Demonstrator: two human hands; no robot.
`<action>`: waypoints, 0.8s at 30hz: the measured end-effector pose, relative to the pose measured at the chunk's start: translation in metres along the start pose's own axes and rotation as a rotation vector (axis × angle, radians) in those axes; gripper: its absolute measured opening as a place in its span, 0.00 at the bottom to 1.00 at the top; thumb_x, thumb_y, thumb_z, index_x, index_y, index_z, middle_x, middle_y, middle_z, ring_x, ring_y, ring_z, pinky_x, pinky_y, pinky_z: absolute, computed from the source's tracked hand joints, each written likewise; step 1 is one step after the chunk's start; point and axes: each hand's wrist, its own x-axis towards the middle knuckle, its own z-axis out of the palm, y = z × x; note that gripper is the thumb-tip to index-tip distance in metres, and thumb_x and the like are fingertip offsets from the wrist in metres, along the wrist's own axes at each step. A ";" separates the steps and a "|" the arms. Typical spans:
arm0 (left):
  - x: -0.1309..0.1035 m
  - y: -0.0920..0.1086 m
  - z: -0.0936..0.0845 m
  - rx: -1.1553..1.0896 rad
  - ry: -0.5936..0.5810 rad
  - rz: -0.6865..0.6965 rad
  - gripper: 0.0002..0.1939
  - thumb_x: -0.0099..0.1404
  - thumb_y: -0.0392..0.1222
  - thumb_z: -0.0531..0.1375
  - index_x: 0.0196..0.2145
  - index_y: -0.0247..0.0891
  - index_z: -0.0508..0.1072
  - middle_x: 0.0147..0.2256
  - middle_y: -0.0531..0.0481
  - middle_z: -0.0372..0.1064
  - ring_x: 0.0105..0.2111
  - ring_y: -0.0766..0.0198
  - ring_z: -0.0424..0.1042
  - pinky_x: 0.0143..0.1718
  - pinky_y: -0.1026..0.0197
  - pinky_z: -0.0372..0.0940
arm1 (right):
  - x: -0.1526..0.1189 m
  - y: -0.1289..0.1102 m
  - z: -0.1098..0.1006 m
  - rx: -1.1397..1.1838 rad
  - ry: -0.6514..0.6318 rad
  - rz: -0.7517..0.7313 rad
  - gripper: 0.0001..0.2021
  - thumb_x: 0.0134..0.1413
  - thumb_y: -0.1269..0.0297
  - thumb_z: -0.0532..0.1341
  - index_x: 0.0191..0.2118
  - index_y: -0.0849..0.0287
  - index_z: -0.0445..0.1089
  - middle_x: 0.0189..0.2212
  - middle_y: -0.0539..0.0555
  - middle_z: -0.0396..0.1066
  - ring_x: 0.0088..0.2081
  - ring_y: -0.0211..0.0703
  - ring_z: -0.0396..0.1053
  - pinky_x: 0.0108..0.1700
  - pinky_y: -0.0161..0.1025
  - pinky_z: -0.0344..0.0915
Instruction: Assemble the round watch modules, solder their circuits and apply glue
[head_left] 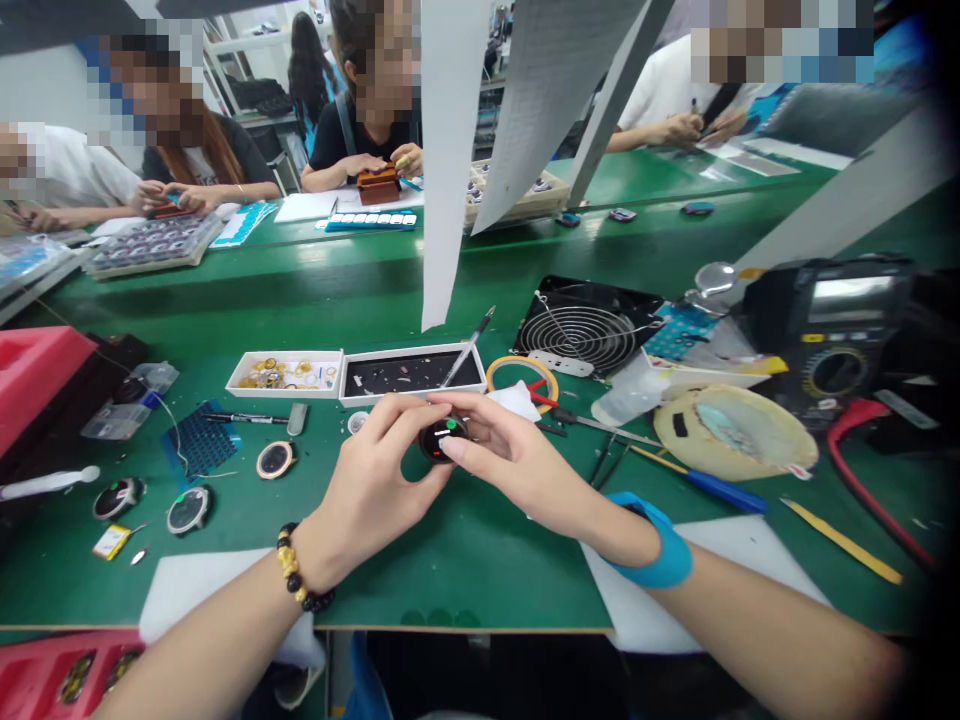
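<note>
Between both hands, above the green bench, is a round black smartwatch (pixel 436 447) with its screen lit and a green dot on it. My left hand (pixel 382 470) curls round its left side, thumb and fingers on the rim. My right hand (pixel 510 450) grips the right side, its thumb lying across the lower part of the face. The fingers partly hide the watch's edges. Just behind them stands a white-edged tray with a black lining (pixel 397 376) holding small parts and a pen (pixel 469 345).
More round watch bodies (pixel 187 510) lie at the left, near a small battery (pixel 112 542). On the right are a fan (pixel 581 325), a yellow tape roll (pixel 556 383), a blue-handled screwdriver (pixel 724 492), a beige bowl (pixel 667 430) and a multimeter (pixel 840 330). Several people work across the bench.
</note>
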 end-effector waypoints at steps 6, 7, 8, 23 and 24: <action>0.001 0.001 0.000 0.011 0.007 0.009 0.20 0.65 0.33 0.65 0.54 0.42 0.71 0.49 0.45 0.72 0.46 0.60 0.75 0.46 0.58 0.75 | 0.000 -0.004 -0.002 0.023 0.004 -0.002 0.19 0.67 0.54 0.61 0.60 0.53 0.69 0.60 0.56 0.70 0.59 0.51 0.70 0.61 0.48 0.70; 0.002 0.001 0.000 0.015 0.014 0.012 0.20 0.65 0.33 0.65 0.53 0.42 0.71 0.48 0.45 0.72 0.46 0.60 0.75 0.46 0.58 0.75 | 0.000 -0.005 -0.003 0.025 0.012 -0.003 0.19 0.68 0.53 0.61 0.59 0.53 0.70 0.60 0.56 0.70 0.60 0.51 0.70 0.60 0.48 0.71; 0.002 0.001 0.000 0.018 0.023 0.017 0.20 0.64 0.33 0.65 0.53 0.42 0.71 0.48 0.45 0.72 0.46 0.60 0.75 0.46 0.58 0.75 | 0.000 -0.006 -0.003 0.028 0.023 -0.001 0.19 0.68 0.53 0.60 0.59 0.53 0.70 0.61 0.56 0.69 0.60 0.51 0.69 0.59 0.47 0.72; 0.003 0.006 0.002 -0.231 -0.278 -0.063 0.22 0.62 0.41 0.71 0.52 0.43 0.72 0.49 0.46 0.75 0.48 0.56 0.74 0.50 0.54 0.71 | 0.019 -0.011 -0.029 0.181 0.129 0.086 0.27 0.72 0.44 0.49 0.59 0.60 0.68 0.47 0.60 0.79 0.42 0.45 0.78 0.45 0.40 0.74; 0.000 0.007 0.005 -0.242 -0.368 -0.062 0.21 0.62 0.41 0.71 0.52 0.44 0.72 0.49 0.47 0.74 0.49 0.56 0.74 0.52 0.53 0.70 | 0.021 -0.013 -0.033 0.184 0.154 0.062 0.26 0.72 0.44 0.49 0.58 0.60 0.68 0.46 0.60 0.79 0.40 0.44 0.78 0.43 0.40 0.74</action>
